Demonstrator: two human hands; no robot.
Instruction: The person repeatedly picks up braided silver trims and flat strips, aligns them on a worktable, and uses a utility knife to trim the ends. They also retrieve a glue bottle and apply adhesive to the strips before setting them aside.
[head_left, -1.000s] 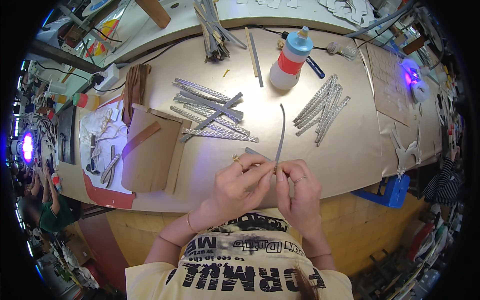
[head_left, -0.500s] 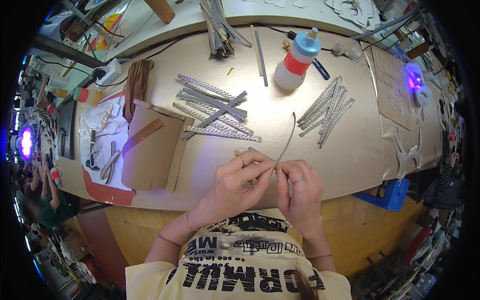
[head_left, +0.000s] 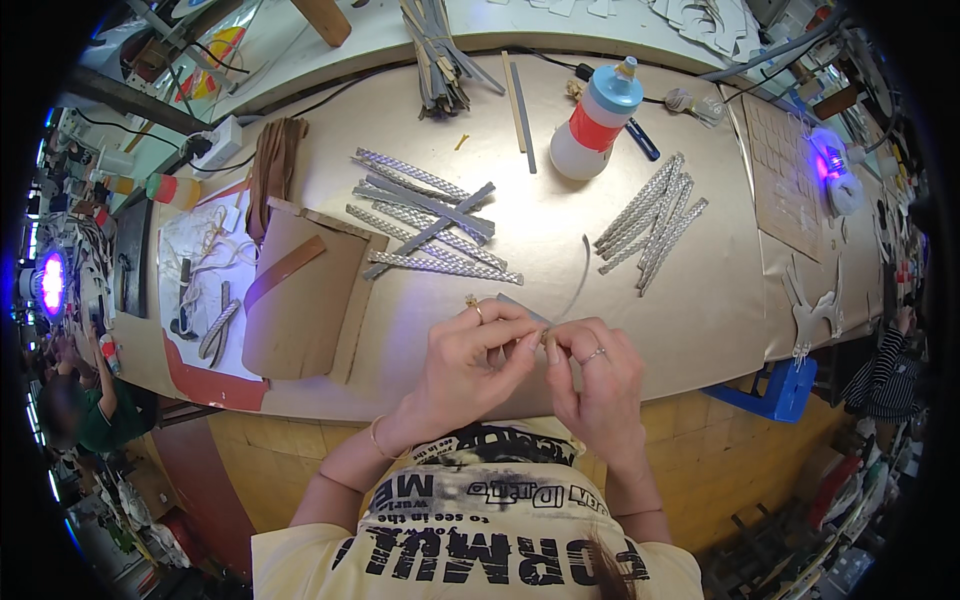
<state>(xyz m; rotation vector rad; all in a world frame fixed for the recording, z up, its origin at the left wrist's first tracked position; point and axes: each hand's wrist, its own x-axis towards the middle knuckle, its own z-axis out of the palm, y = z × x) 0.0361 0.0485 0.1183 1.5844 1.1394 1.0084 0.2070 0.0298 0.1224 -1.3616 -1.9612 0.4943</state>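
Close together near the table's front edge, both my hands pinch a thin grey strip (head_left: 584,272). Its long free end curves up and away from my fingertips. My left hand (head_left: 475,358), with a ring and a bracelet, has thumb and index finger pressed together on it. My right hand (head_left: 597,375) grips it right beside, index finger bent over the thumb; the fingers hide the gripped part. Another grey strip end (head_left: 510,302) shows just beyond my left fingers. Farther off lie braided silvery straps (head_left: 420,215) with flat grey strips across them, and a second group of braided straps (head_left: 655,215) to the right.
A white bottle (head_left: 583,135) with a blue top and red band stands at the back. Beside it are two thin strips (head_left: 522,115) and a strip bundle (head_left: 437,65). A brown curved holder (head_left: 300,310) stands left; a blue stool (head_left: 780,390) is right, below the table.
The strip's free end has dropped slightly and turned its edge. My right index finger has curled in more, and both hands have shifted a little left.
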